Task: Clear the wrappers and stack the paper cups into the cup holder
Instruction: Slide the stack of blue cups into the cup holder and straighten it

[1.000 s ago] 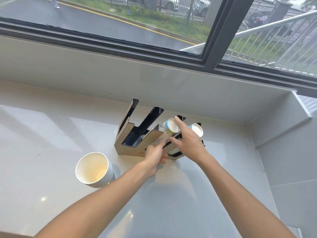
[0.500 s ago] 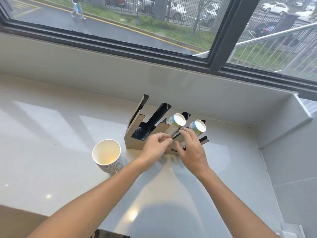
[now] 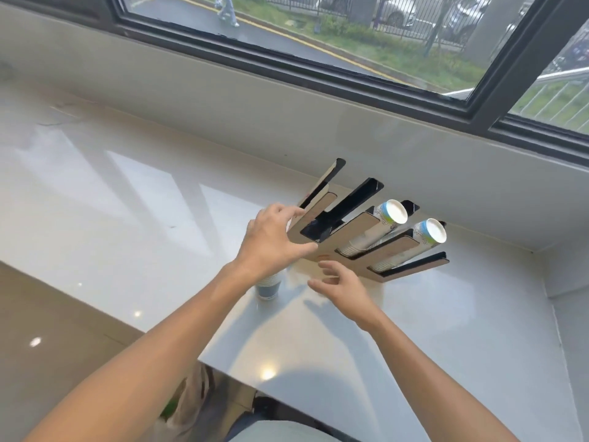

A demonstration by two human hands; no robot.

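Note:
A wood-and-black cup holder [image 3: 357,226] stands on the white counter near the wall. Its two right slots hold stacks of paper cups [image 3: 389,212] [image 3: 431,231] with blue-banded rims; the left slots hold nothing. A loose stack of paper cups [image 3: 269,286] stands upright in front of the holder's left end. My left hand [image 3: 274,240] hovers over it with fingers spread, hiding the rim; whether it touches the stack I cannot tell. My right hand [image 3: 342,287] hangs open just in front of the holder, holding nothing.
The white counter [image 3: 127,202] ends at a wall under the window behind the holder, and at a corner wall [image 3: 567,272] on the right. Its front edge runs diagonally at lower left, above a brown floor [image 3: 47,330].
Both hands have left the cups in the holder. My left hand moved left over the loose stack, and my right hand drew back toward me. The view shifted left.

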